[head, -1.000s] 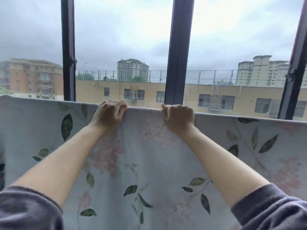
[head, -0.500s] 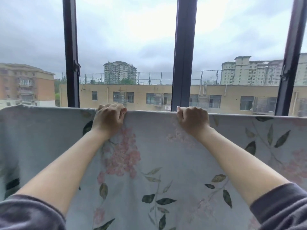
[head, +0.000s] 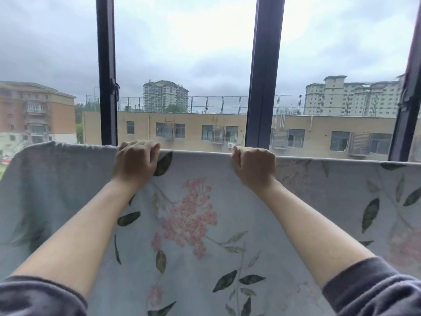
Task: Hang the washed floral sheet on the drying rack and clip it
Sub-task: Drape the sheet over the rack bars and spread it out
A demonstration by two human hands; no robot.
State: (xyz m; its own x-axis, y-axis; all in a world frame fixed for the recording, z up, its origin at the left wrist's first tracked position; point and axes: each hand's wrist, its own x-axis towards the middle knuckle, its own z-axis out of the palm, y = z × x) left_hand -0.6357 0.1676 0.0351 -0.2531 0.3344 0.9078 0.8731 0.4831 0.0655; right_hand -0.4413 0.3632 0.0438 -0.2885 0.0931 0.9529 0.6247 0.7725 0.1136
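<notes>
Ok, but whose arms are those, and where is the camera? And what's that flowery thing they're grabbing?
The camera sits on the person's head and looks forward and down, so you see only their arms, as if they were yours. The left hand and right hand each curl their fingers over the top edge of the floral sheet, a pale cloth with pink flowers and green leaves, spread wide before a window frame. Whatever it hangs over is hidden underneath. No clips show. Outside are buildings under a cloudy sky.
</notes>
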